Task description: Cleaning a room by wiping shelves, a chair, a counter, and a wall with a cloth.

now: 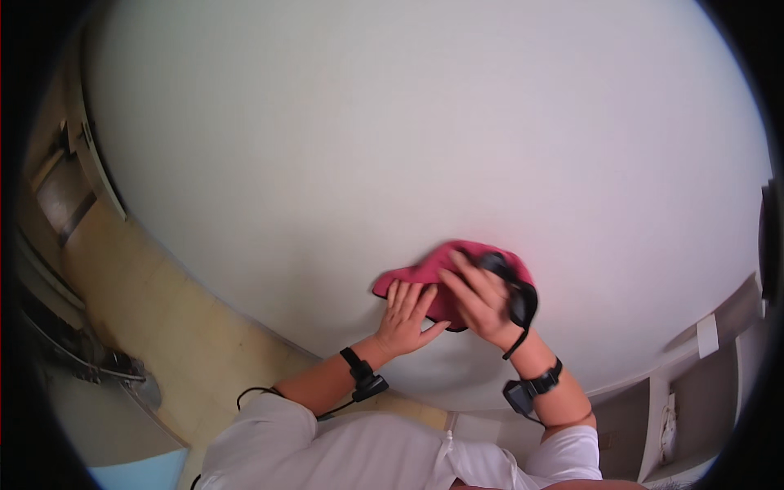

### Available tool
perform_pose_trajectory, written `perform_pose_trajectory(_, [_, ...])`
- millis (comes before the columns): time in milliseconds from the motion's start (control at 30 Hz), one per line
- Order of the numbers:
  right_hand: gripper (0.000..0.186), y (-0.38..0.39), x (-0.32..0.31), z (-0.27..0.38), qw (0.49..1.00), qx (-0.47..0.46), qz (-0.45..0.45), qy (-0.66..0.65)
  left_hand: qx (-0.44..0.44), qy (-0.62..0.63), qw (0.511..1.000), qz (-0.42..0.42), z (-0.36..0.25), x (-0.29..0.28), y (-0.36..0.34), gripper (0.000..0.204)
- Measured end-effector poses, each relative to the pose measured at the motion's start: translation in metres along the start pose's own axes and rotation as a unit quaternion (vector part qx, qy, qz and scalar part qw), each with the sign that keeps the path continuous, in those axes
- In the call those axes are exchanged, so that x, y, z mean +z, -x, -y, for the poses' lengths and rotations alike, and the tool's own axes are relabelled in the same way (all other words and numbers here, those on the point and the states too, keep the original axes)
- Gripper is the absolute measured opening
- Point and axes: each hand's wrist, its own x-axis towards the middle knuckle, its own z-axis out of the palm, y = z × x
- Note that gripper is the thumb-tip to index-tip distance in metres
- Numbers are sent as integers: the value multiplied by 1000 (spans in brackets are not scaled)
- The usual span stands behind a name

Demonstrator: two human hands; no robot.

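A pinkish-red cloth (pixel 408 278) with black edging lies against a broad white wall (pixel 408 147), bunched into folds beneath both hands. My left hand (pixel 404 317) rests flat on the cloth's lower left part, fingers stretched and thumb spread away. On the right side of the cloth, my right hand (pixel 482 298) has its fingers extended over the fabric, slightly smeared by motion. A black device (pixel 518 304) sits at the outer side of the right hand, with a thin strap round the wrist. How the cloth lies under the right palm is hidden.
Each forearm carries a strapped black box, one on the left (pixel 369 385) and one on the right (pixel 519 398). Tan floor (pixel 163 286) runs along the wall at left, beside a grey surface (pixel 114 425). White shelving (pixel 653 425) stands at lower right.
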Motion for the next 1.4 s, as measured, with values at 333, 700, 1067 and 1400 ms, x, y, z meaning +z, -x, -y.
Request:
perform_pose_trajectory(333, [39,-15,-18,-1,961,62,-18,268,64,-105,992,2,29,-13,-33,72])
perform_pose_trajectory(700, [46,-140,76,32,986,-90,49,129,-94,-125,986,-55,132,-68,5,88])
perform_pose_trajectory(1067, [53,38,114,34,947,-118,293,55,-276,-26,952,128,14,2,145,80])
perform_pose_trajectory(1400, [45,154,103,25,938,-112,323,53,-288,69,948,117,-43,60,188,71])
